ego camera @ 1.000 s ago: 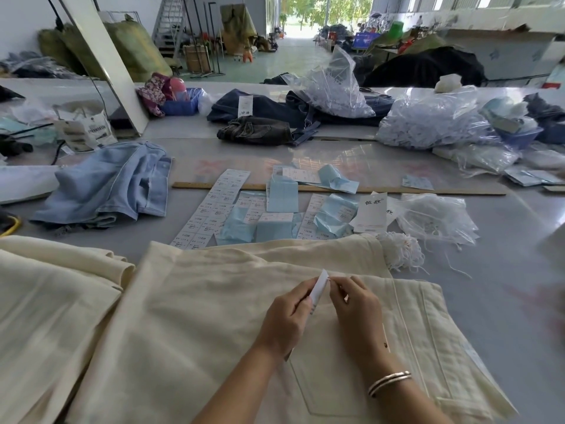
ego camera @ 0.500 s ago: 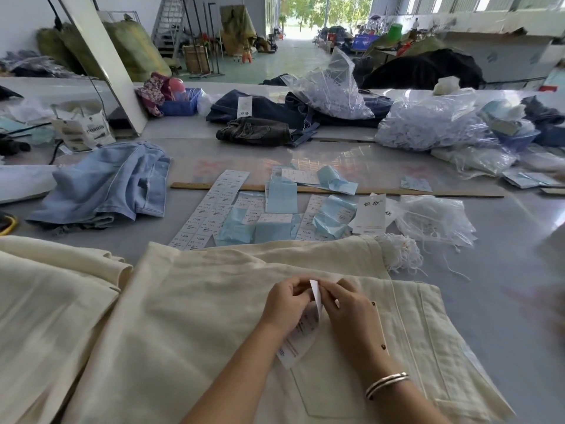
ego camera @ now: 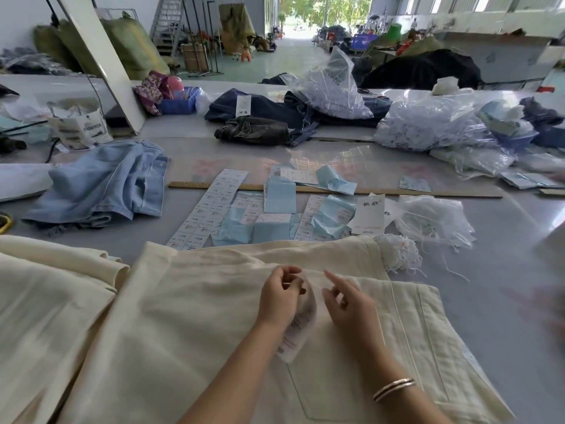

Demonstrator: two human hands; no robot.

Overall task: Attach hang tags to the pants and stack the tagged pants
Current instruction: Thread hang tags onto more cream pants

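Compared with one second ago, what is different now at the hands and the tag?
The right hand let go of the hang tag and drew slightly to the right, fingers loose. The tag, held upright between both hands before, now hangs down over the cream pants from the left hand, which still pinches its top. The pants, the label sheets and the light blue jeans did not move.

Tag partly hidden
The left hand (ego camera: 279,296) covers the upper part of the tag (ego camera: 298,328); its print is blurred.
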